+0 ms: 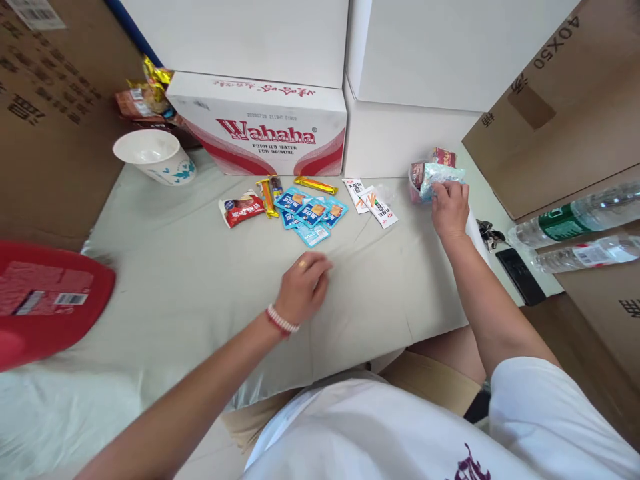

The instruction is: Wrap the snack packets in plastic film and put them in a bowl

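Observation:
My right hand [451,208] pinches a shiny light-blue snack packet [440,179] at a small clear plastic tub [414,191]. Dark red wrapped snacks [444,157] show around that packet at the tub. My left hand [303,287], with a beaded bracelet, hovers over the cloth, fingers loosely bent and a little apart, nothing visible in them. Just beyond it lies a pile of blue snack sachets [313,210]. Beside the pile are a red-and-white packet [243,208], a yellow stick wrapper [316,185] and another upright-lying yellow wrapper [267,199]. Two white sachets [379,207] lie between my hands.
A Wahaha water carton [270,127] and white boxes [410,133] line the back. At left stand a paper cup [155,157], golden snack bags [150,97] and a red container [50,300]. Keys [490,235], a phone [521,275] and plastic bottles [575,223] are at right.

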Available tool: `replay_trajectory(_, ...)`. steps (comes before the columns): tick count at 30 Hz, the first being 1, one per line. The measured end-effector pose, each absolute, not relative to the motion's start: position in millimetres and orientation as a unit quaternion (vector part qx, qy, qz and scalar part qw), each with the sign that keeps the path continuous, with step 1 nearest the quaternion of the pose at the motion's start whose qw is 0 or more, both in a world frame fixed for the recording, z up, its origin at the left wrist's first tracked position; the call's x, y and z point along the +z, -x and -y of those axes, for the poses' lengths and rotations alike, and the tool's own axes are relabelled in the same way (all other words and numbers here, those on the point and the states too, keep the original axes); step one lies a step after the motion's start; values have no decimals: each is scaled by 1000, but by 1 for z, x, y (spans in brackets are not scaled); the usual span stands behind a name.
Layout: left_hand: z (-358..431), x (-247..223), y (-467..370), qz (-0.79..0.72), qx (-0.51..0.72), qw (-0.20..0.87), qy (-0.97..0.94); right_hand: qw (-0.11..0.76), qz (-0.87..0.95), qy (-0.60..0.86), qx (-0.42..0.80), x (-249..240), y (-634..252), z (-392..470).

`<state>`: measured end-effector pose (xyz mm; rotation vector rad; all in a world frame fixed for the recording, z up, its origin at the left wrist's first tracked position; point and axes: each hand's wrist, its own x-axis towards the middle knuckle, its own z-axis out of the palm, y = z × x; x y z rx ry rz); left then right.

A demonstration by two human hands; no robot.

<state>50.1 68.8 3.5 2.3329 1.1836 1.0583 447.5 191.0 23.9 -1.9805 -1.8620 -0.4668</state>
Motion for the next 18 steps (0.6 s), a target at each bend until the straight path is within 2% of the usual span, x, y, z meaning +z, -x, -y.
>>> replay_trajectory(4, -177, 15, -159, -396, 367, 271, -797, 192, 674, 695, -158, 26, -460, -200)
replay_trajectory(10, -282, 25, -300, -580, 288, 509, -567, 208, 701, 668, -138, 23, -468, -206)
replay_trajectory(18, -299, 3, -335, -545, 295, 563, -548, 256, 701, 660, -88, 23, -467, -205)
